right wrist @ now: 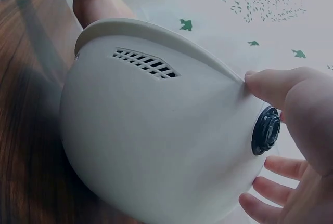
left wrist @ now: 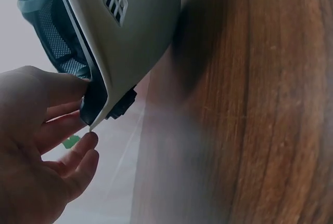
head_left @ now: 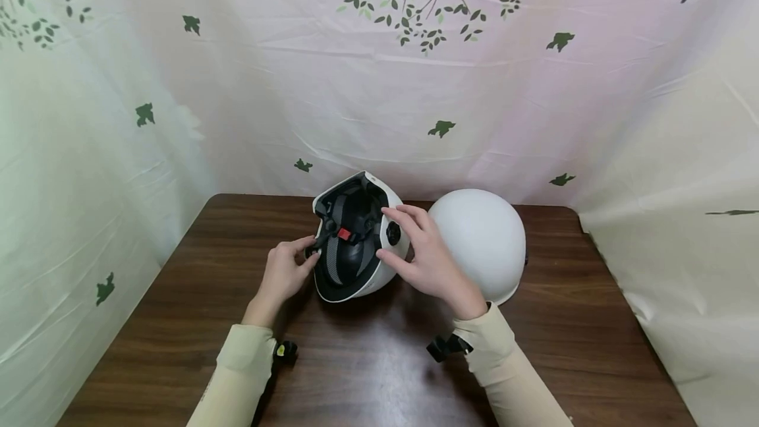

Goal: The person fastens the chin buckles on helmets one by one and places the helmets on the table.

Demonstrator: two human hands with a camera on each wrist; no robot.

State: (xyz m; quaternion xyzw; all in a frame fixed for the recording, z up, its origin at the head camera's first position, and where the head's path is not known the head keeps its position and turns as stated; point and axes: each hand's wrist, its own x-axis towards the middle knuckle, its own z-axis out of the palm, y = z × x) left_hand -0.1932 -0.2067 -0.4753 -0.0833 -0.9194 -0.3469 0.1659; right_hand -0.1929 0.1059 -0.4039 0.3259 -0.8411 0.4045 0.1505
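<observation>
Left hand [head_left: 286, 272] grips the left rim of the white helmet [right wrist: 161, 125], thumb and fingers set on either side of the edge. Right hand [head_left: 428, 257] is at the opposite rim; its fingers are spread rather than clenched, the thumb touches the edge, and the fingers and thumb straddle the round black knob [head_left: 394, 233]. Whether the right fingertips bear any load cannot be told.

Governing relation, as judged: the helmet lies directly between the two hands, so neither is clearly nearer. It rests on its shell on the surface [head_left: 367, 374], opening upward and somewhat toward the person. Its long axis runs mainly away from the person, far end leaning slightly right; the hands therefore act across that axis, from the two long sides.

Inside the opening, the dark lining [head_left: 351, 269] is exposed. A red buckle [head_left: 344, 234] and its straps cross the middle, inward of both hands. A slotted vent [right wrist: 145, 64] is set in the shell below the rim.

A second helmet [head_left: 479, 242] stands dome-up just beside the right hand and appears to limit clearance on that side. A printed curtain [head_left: 379, 97] hangs behind the far edge.
</observation>
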